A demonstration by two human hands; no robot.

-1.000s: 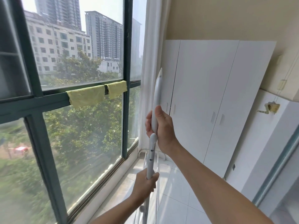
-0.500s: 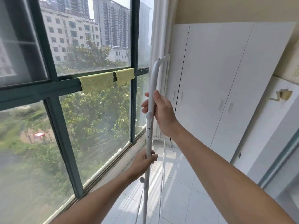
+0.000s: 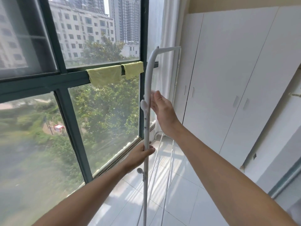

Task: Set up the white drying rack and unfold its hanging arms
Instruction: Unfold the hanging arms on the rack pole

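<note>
The white drying rack [image 3: 149, 82] stands upright in front of me, its near post running from the floor up to a curved top with a bar reaching right toward the cabinets. My left hand [image 3: 141, 154] is wrapped around the post low down, just above a round knob. My right hand [image 3: 162, 108] hovers beside the post at the upper knob, fingers spread and blurred, holding nothing. Thin white rack rods [image 3: 169, 167] hang behind the post, slanting down to the floor.
A large dark-framed window [image 3: 70, 121] fills the left, with two yellow-green cloths [image 3: 105, 76] draped on its crossbar. White cabinets [image 3: 228, 79] line the right wall. A white curtain [image 3: 167, 30] hangs in the corner. White floor tiles [image 3: 179, 201] lie below.
My right hand has let go of the post and drawn a little to the right with fingers spread. The rack's top bar has come into view. My left hand keeps its grip.
</note>
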